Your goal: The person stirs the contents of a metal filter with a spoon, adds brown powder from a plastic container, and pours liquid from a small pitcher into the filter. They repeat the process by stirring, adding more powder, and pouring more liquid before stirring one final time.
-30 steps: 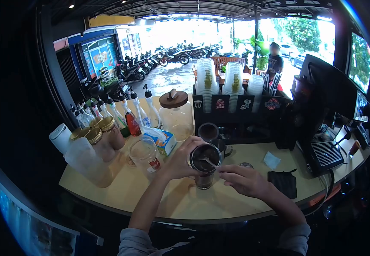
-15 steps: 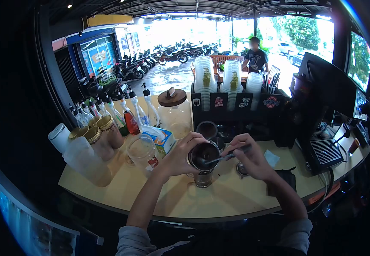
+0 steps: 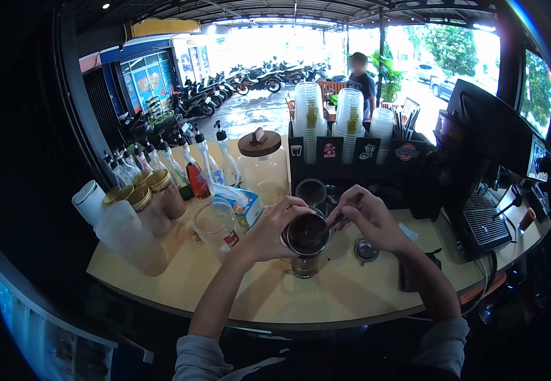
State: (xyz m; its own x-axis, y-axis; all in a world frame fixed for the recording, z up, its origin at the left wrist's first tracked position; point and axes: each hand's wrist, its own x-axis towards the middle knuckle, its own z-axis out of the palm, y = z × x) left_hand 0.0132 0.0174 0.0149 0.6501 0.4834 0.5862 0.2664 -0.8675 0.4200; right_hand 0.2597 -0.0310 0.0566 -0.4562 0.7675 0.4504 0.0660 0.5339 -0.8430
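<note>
My left hand (image 3: 269, 233) grips a round metal coffee filter cup (image 3: 306, 233) that sits on top of a glass (image 3: 304, 265) on the tan counter (image 3: 225, 286). My right hand (image 3: 367, 219) holds a metal spoon (image 3: 334, 224) with its tip inside the filter cup, over the dark contents. A small round metal lid (image 3: 365, 249) lies on the counter just below my right hand.
Left of the cup stand a clear lidded jar (image 3: 215, 225), a carton (image 3: 244, 204), brown jars (image 3: 161, 197) and syrup pump bottles (image 3: 193, 168). Behind are a wood-lidded glass jar (image 3: 263, 165), stacked plastic cups (image 3: 345, 124) and a coffee machine (image 3: 478, 184). A person (image 3: 359, 79) stands outside.
My right hand has lifted the spoon handle and moved closer to the filter cup, and the spoon now dips more steeply. The small lid shows on the counter. The person outside walked left.
</note>
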